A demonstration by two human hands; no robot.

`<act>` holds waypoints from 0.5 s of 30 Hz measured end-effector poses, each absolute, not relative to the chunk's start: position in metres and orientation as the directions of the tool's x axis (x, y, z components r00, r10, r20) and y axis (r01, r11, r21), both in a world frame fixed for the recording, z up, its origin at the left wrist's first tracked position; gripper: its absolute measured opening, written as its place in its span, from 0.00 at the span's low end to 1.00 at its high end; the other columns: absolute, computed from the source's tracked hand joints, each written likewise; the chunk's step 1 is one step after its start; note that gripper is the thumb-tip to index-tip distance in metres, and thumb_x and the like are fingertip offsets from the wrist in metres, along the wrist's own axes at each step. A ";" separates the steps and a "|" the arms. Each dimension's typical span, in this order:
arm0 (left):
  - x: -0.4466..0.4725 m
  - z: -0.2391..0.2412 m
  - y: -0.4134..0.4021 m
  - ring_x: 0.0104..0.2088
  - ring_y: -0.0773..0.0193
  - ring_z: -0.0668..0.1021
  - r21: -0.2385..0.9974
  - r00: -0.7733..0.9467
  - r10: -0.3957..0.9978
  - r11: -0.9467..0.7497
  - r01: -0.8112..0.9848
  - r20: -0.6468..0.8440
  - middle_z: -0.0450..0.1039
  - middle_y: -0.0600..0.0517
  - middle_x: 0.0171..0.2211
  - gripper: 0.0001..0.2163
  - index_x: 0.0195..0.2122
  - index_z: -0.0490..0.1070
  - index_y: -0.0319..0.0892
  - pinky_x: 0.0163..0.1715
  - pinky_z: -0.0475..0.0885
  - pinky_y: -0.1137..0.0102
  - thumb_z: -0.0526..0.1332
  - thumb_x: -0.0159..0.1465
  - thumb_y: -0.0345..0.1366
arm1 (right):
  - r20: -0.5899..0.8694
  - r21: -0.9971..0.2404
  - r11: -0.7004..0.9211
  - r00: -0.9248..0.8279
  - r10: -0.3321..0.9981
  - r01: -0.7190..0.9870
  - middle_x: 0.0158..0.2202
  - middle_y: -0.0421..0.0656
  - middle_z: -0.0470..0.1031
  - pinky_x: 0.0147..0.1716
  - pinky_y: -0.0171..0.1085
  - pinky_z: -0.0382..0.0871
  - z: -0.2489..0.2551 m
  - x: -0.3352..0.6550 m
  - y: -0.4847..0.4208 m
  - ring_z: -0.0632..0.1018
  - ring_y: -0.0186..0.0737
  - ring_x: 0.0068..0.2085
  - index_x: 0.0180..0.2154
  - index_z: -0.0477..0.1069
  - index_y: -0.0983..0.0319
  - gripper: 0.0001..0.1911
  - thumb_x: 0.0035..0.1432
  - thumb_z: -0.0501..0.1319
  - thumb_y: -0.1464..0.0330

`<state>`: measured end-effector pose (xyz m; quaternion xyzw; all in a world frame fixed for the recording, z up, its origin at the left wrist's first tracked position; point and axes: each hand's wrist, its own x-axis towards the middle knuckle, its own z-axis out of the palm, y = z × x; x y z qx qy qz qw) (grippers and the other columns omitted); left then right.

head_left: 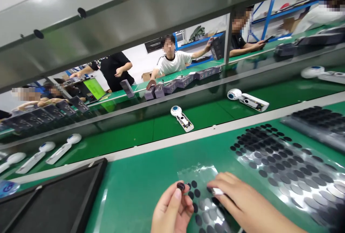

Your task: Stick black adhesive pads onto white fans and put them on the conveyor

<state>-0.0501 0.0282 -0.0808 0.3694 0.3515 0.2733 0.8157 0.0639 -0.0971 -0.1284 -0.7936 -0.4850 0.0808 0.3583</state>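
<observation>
My left hand (172, 209) is at the bottom centre, fingers curled, pinching a small dark round part (180, 186) between thumb and fingertips. My right hand (242, 204) rests beside it on a small clear film sheet (199, 175) dotted with black round pads. Its fingers are bent around a small white tool (217, 191) whose tip touches the sheet. Both hands lie on the green work mat (134, 190).
A larger sheet of black round pads (283, 168) lies to the right, with a stack of sheets (315, 121) behind it. A black tray (54, 200) sits at the left. White handheld devices (182, 118) ride the green conveyor beyond. Several people work across the line.
</observation>
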 end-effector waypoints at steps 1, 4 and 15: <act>-0.051 -0.081 0.030 0.22 0.69 0.74 0.784 0.596 0.708 0.587 -0.199 -0.379 0.76 0.50 0.26 0.17 0.27 0.76 0.39 0.23 0.71 0.74 0.76 0.35 0.34 | 0.199 -0.554 -0.332 0.508 0.838 0.764 0.40 0.43 0.72 0.38 0.46 0.73 -0.130 0.065 -0.101 0.74 0.45 0.42 0.41 0.70 0.58 0.15 0.61 0.47 0.75; -0.055 -0.082 0.033 0.24 0.68 0.75 0.744 0.621 0.681 0.629 -0.224 -0.389 0.76 0.50 0.31 0.12 0.32 0.75 0.40 0.23 0.71 0.73 0.71 0.45 0.32 | 0.267 -0.177 -0.343 0.381 0.885 0.922 0.50 0.44 0.71 0.36 0.52 0.76 -0.145 0.065 -0.112 0.73 0.53 0.48 0.46 0.71 0.58 0.24 0.51 0.49 0.80; -0.065 -0.090 0.036 0.27 0.64 0.75 0.762 0.767 0.560 0.630 -0.150 -0.312 0.74 0.47 0.36 0.08 0.40 0.72 0.42 0.27 0.70 0.69 0.58 0.59 0.35 | 0.363 0.126 -0.335 0.271 0.892 0.934 0.53 0.44 0.67 0.34 0.50 0.79 -0.152 0.070 -0.109 0.73 0.56 0.49 0.49 0.71 0.58 0.25 0.48 0.53 0.75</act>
